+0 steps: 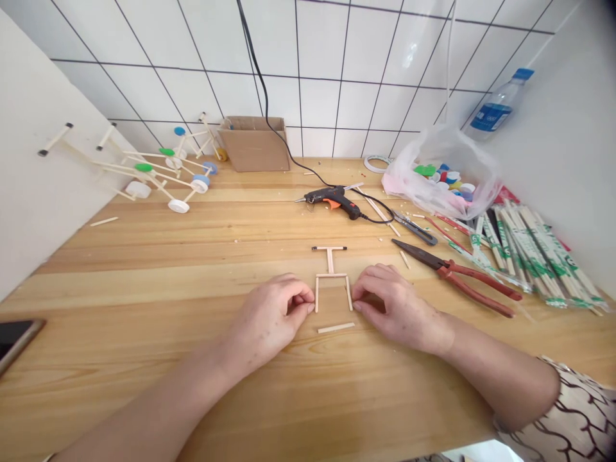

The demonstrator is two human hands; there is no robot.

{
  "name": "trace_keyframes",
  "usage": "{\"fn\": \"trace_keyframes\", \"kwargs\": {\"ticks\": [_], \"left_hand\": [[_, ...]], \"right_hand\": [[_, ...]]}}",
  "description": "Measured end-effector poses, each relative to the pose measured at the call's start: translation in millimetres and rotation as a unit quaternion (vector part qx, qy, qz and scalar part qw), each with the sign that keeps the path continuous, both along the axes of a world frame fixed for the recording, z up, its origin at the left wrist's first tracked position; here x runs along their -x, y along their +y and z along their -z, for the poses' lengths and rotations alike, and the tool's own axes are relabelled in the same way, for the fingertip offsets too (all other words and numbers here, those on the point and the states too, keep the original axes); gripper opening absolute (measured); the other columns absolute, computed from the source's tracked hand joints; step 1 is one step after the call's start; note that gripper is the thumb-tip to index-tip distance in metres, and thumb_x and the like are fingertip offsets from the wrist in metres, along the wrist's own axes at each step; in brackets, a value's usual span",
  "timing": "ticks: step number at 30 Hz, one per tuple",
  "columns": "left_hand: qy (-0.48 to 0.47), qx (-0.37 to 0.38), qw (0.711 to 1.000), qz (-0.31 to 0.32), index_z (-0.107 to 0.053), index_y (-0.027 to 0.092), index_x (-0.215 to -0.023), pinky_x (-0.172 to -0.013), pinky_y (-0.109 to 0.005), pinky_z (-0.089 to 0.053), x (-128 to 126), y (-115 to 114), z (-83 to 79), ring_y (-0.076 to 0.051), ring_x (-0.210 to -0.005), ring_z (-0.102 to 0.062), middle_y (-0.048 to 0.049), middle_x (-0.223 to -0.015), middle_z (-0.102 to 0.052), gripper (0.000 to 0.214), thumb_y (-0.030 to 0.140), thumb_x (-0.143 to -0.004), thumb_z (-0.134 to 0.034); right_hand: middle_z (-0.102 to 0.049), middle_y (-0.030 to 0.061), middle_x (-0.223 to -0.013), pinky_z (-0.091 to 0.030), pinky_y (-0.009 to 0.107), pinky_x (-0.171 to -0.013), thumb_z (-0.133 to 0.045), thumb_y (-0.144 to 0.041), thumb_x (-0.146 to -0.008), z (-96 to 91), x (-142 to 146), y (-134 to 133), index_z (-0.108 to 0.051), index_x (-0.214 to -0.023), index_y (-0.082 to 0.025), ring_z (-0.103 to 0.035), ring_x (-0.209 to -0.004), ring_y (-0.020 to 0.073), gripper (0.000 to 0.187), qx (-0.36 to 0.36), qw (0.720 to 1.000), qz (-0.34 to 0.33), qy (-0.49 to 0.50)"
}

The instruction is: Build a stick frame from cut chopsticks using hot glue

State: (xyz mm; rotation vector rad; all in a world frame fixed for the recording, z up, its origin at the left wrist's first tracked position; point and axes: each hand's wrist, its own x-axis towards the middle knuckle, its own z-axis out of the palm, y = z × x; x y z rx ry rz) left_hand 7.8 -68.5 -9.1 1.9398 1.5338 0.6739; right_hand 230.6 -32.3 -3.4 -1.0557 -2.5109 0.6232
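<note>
A small frame of flat wooden sticks (331,276) lies on the wooden tabletop (192,256), shaped like a T joined to a crossbar with two legs pointing toward me. My left hand (269,314) has its fingertips closed on the left leg stick (316,295). My right hand (389,305) is closed on the right leg stick (349,294) from the other side. A loose stick (335,328) lies just below the frame, between my hands.
A hot glue gun (334,201), red-handled pliers (457,276), scissors (414,228) and bundled chopsticks (534,256) lie beyond my right hand. A plastic bag of bottle caps (440,176) stands behind them. Stick models with bottle-cap wheels (158,170) lean on the left wall. A phone (14,340) lies at the left edge.
</note>
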Motion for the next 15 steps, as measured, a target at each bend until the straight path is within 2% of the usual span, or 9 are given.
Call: {"fn": "trace_keyframes", "kwargs": {"ticks": [4,7,11,13,15], "left_hand": [[-0.006,0.002,1.000,0.002,-0.061,0.019,-0.066,-0.055,-0.023,-0.041,0,0,-1.1,-0.012,-0.060,-0.053,0.0011,-0.068,-0.058,0.012,0.015,-0.075,-0.054],[-0.014,0.006,1.000,0.000,-0.061,0.019,-0.066,-0.055,-0.023,-0.041,1,1,-3.0,-0.012,-0.059,-0.052,0.0012,-0.067,-0.058,0.013,0.015,-0.076,-0.054],[-0.023,0.013,1.000,-0.005,-0.062,0.019,-0.066,-0.055,-0.022,-0.041,1,1,-6.2,-0.011,-0.056,-0.051,0.0013,-0.067,-0.060,0.014,0.015,-0.076,-0.053],[-0.026,0.016,1.000,-0.008,-0.063,0.019,-0.066,-0.055,-0.022,-0.041,1,2,-7.4,-0.011,-0.055,-0.051,0.0013,-0.066,-0.060,0.014,0.015,-0.076,-0.053],[-0.030,0.016,0.999,-0.009,-0.063,0.019,-0.066,-0.055,-0.022,-0.042,1,2,-7.8,-0.011,-0.055,-0.051,0.0013,-0.066,-0.061,0.014,0.016,-0.076,-0.053]], "right_hand": [[-0.060,0.0028,-0.077,-0.039,0.033,-0.074,-0.057,-0.006,-0.076,-3.8,0,1,-0.057,-0.075,-0.018,-0.055,-0.078,0.0183,0.012,-0.018,1.000,-0.002,0.003],[-0.061,0.0032,-0.073,-0.040,0.032,-0.070,-0.056,-0.008,-0.076,-13.5,-4,7,-0.057,-0.071,-0.019,-0.056,-0.072,0.0181,0.012,-0.065,0.998,0.021,0.013],[-0.061,0.0036,-0.067,-0.040,0.031,-0.065,-0.054,-0.011,-0.075,-28.2,-23,24,-0.056,-0.065,-0.020,-0.057,-0.068,0.0194,0.014,-0.138,0.983,0.120,-0.030],[-0.061,0.0031,-0.065,-0.038,0.030,-0.060,-0.054,-0.013,-0.075,-32.0,-34,32,-0.057,-0.064,-0.020,-0.057,-0.064,0.0191,0.013,-0.130,0.968,0.185,-0.108],[-0.063,0.0032,-0.064,-0.036,0.029,-0.056,-0.053,-0.018,-0.078,-32.6,-43,39,-0.058,-0.066,-0.020,-0.057,-0.061,0.0192,0.013,-0.088,0.945,0.240,-0.203]]}}
